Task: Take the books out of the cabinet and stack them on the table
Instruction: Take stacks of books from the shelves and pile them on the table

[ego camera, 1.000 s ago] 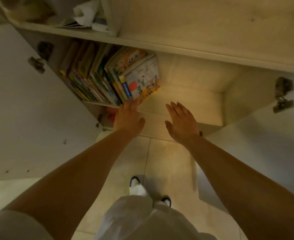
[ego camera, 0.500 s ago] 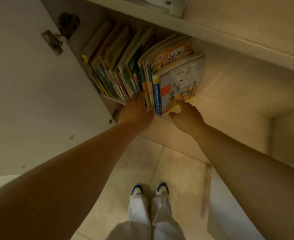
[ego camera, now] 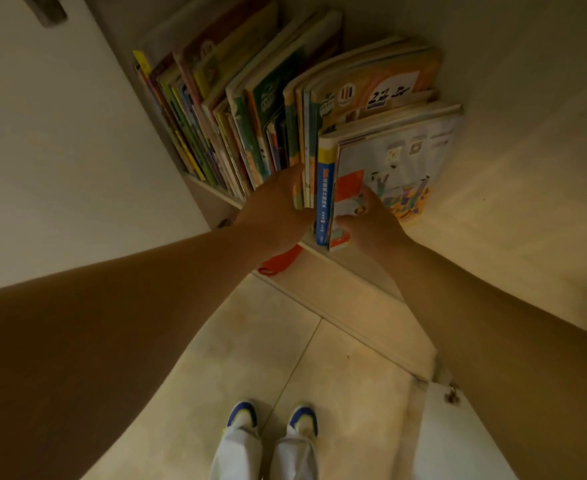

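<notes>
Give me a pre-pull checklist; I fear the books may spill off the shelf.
1. Left hand at the left of the end bundle, fingers among the spines: ok.
2. Right hand on the outermost cover: ok.
3. Grip firm round the bundle: cannot tell, fingertips hidden.
4. Remaining books leaning; whether they hold once the bundle leaves: cannot tell.
5. Floor between shelf and feet bare: ok.
6. Table in sight: not ok.

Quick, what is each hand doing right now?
Left hand: fingers slipped in among the books, gripping them.
Right hand: holding the white picture book at the row's end.
</notes>
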